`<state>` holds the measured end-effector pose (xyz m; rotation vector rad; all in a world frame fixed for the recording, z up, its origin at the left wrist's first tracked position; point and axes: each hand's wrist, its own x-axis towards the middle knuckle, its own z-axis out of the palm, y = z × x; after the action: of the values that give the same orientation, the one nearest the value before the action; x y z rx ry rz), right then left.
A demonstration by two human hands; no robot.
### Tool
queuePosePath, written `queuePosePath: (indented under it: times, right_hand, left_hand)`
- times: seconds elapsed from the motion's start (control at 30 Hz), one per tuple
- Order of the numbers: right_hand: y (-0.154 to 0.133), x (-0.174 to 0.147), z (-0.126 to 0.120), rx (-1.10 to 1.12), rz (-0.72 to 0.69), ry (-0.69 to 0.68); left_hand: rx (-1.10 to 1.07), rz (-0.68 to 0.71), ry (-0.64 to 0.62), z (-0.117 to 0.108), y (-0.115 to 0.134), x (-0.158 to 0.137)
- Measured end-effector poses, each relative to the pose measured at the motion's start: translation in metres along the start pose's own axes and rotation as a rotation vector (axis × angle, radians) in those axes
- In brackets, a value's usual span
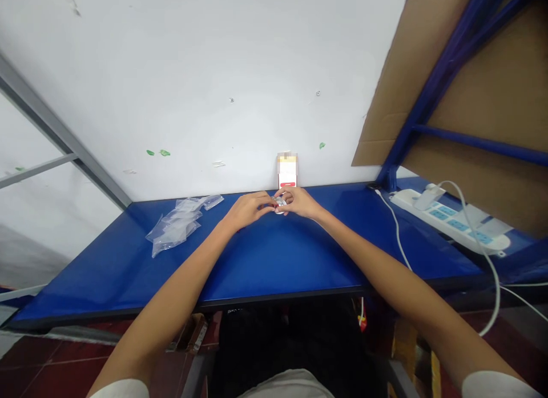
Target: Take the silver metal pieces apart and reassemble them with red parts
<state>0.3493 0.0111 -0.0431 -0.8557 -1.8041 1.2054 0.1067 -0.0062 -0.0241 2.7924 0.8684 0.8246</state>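
Note:
Both my hands meet over the far middle of the blue table (274, 261). My right hand (302, 202) is closed around a small, round, white and silvery object (281, 202), thumb and fingers at its edge. My left hand (248, 208) comes in from the other side with its fingertips pinched together against the object. A bit of dark red shows at those fingertips, too small to name. Just behind the hands, a phone (287, 180) with a lit screen leans upright against the wall; its upper part is blurred.
Several clear plastic bags (175, 225) lie in a loose pile left of my hands. At the right sits a white power strip (449, 220) with plugs and white cables (396, 226). A blue metal frame (428, 109) and cardboard (385, 101) rise behind it. The white wall (192, 101) borders the table's back.

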Motion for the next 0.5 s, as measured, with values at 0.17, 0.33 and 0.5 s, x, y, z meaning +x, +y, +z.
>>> queuePosePath:
  times: [0.17,0.33,0.5]
  right_hand:
    - [0.0,0.0,-0.001,0.077,0.012,-0.092]
    - [0.004,0.0,-0.002,0.084,0.022,-0.081]
    - [0.003,-0.001,0.0,0.025,0.001,-0.086]
  left_hand:
    - [0.078,-0.011,0.022,0.005,-0.005,-0.002]
    - [0.096,-0.028,0.009,0.003,-0.001,-0.002]
    - [0.102,-0.062,-0.008,0.004,0.007,-0.002]
